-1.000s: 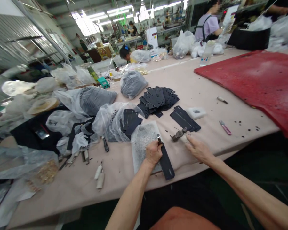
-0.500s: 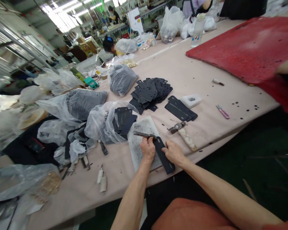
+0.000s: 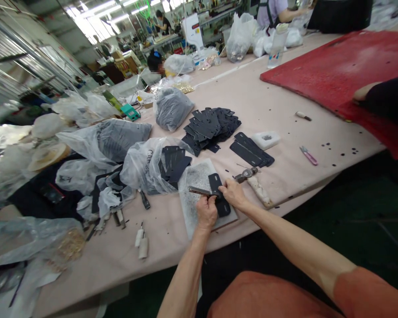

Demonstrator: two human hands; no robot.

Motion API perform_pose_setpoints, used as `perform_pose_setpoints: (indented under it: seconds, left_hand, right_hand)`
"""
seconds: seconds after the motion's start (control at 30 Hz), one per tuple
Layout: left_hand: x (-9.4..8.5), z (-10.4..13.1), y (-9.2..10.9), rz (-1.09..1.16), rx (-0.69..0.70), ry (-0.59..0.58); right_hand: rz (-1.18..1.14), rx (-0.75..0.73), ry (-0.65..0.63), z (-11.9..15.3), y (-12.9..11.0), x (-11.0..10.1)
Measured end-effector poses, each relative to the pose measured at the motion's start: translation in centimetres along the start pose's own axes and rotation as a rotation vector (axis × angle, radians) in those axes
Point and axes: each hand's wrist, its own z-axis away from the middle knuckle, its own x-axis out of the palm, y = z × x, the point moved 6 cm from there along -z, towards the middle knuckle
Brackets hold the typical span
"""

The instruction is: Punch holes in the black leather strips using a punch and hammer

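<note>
My left hand is closed round a slim metal punch, which is tilted and points across a dark strip. The dark strip with slots at its ends lies on a speckled white board. My right hand pinches the strip's right edge near the punch. Its middle is partly hidden by the punch and my fingers. To the right of that hand rests a hammer with a wrapped handle.
A heap of dark strips lies beyond the board, with several more beside a white block. Plastic bags crowd the left. Pink snips lie right. Another person's arm reaches over a red sheet.
The dark strip has moved away from me, from overhanging the board's front edge to lying on the board. The punch now crosses the strip's middle rather than its far end.
</note>
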Motion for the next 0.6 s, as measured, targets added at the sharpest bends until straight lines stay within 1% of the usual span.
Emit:
perform_pose_setpoints:
  seconds: [0.07,0.13,0.2,0.3,0.37,0.4,0.47,0.6]
  left_hand:
    - [0.3,0.0,-0.2,0.004,-0.003,-0.016]
    - [0.6,-0.2,-0.5,0.001,-0.009,-0.043]
    - [0.9,-0.2,-0.8,0.008,-0.012,-0.076]
    - [1.3,0.1,-1.0,0.065,0.009,-0.111]
    - [1.4,0.3,-0.9,0.097,0.041,-0.126]
    - [1.4,0.4,-0.8,0.102,0.056,-0.129]
    - [1.4,0.5,-0.8,0.097,0.081,-0.132]
    - [1.3,0.5,-0.7,0.1,0.118,-0.111]
  right_hand:
    - [-0.003,-0.037,0.013,-1.4,-0.7,-0.3]
    - [-0.012,-0.082,0.01,-1.6,-1.0,-0.7]
    - [-0.025,-0.126,-0.006,-0.4,-0.6,-1.2]
    - [-0.044,-0.262,-0.057,2.9,0.6,-1.4]
    - [-0.057,-0.368,-0.056,5.0,1.3,-1.2]
    - [-0.064,-0.398,-0.037,5.7,1.7,-1.1]
    - [-0.081,-0.402,0.019,6.4,2.3,-0.8]
    - [-0.129,-0.39,0.127,6.2,2.5,-0.2]
